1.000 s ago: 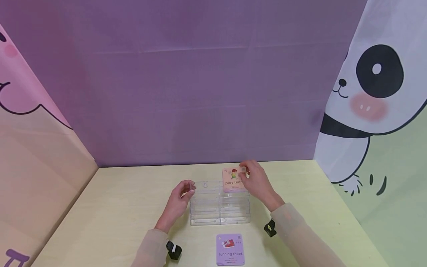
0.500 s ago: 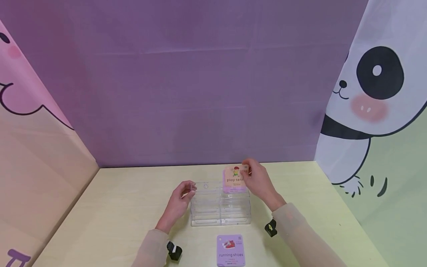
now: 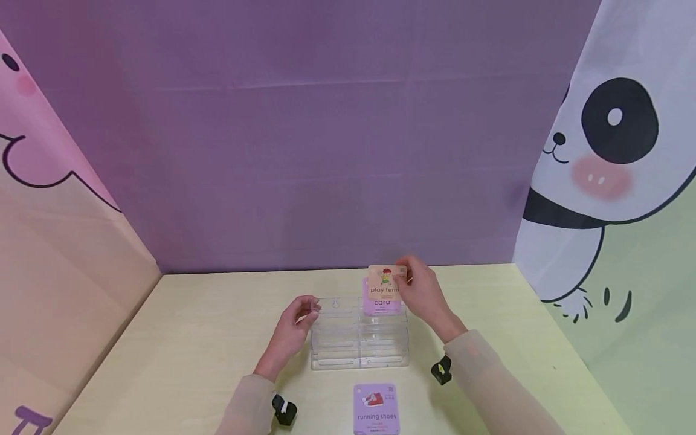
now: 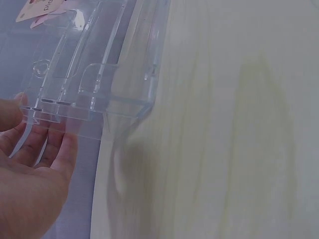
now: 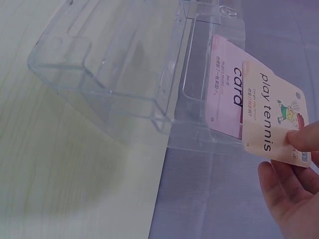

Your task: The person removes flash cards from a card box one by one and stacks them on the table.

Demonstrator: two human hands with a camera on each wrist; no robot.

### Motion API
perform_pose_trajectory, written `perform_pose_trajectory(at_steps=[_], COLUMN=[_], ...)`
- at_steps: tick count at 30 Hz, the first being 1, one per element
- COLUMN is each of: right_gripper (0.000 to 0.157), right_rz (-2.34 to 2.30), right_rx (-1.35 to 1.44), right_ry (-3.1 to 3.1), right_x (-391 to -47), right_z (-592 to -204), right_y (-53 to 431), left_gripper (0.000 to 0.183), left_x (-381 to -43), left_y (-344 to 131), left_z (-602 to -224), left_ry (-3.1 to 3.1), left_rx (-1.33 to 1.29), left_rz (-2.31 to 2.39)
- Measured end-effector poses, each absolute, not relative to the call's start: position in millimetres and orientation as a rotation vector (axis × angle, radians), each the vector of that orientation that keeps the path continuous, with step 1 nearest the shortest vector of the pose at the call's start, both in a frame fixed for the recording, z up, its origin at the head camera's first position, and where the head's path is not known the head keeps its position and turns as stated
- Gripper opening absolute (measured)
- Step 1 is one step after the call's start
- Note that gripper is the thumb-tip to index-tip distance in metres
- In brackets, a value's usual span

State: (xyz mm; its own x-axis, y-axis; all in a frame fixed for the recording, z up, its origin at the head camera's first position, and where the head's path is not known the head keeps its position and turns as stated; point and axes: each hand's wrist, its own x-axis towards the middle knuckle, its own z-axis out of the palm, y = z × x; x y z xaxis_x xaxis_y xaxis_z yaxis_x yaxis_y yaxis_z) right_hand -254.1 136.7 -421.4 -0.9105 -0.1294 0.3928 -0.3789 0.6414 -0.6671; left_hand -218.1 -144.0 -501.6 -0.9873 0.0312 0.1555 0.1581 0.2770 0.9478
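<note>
A clear plastic tiered card rack (image 3: 359, 338) stands on the table. My left hand (image 3: 293, 326) grips its upper left edge, thumb in front and fingers behind, as the left wrist view shows. My right hand (image 3: 424, 296) pinches an orange "play tennis" flashcard (image 5: 271, 117) by its right edge, thumb on the printed face. Behind that card, a pink-purple "card" flashcard (image 5: 227, 89) sits in the rack's top right slot, its upper part covered by the orange one. Nearer me, a purple "running shoes" flashcard (image 3: 376, 409) lies face up on the table.
The pale wooden table (image 3: 206, 338) meets a purple cloth backdrop (image 3: 337, 151) just behind the rack. Cartoon-printed cloths hang at both sides, a panda (image 3: 614, 139) on the right. A black wrist camera (image 3: 284, 409) sits on the left sleeve.
My right hand has raised the "play tennis" flashcard up and slightly right, uncovering the lower part of the "card" flashcard. The left hand keeps its hold on the rack.
</note>
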Motion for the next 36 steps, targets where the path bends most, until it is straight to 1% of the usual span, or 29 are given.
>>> perform_pose_trajectory(at_steps=[14,27,29,36], right_gripper=[0.024,0.025,0.024,0.025], right_rz=[1.298,1.375,1.388,1.423], right_rx=[0.413,0.416,0.417,0.407], right_ry=[-2.53,-2.547,-2.55,-2.561], right_x=[-253,-249,-248,-246], right_z=[-421,-422,-422,-422], right_y=[142,147,148,149], left_gripper=[0.029,0.029,0.028,0.025], left_x=[-217,-217,-216,-200], left_y=[-142,-143,-142,-136], left_z=[-501,-501,-499,-471], left_ry=[-2.441,-2.422,-2.418,-2.419], left_rx=[-0.161,-0.199,-0.201,-0.232], left_rz=[-1.809,-1.827,-1.834,-1.834])
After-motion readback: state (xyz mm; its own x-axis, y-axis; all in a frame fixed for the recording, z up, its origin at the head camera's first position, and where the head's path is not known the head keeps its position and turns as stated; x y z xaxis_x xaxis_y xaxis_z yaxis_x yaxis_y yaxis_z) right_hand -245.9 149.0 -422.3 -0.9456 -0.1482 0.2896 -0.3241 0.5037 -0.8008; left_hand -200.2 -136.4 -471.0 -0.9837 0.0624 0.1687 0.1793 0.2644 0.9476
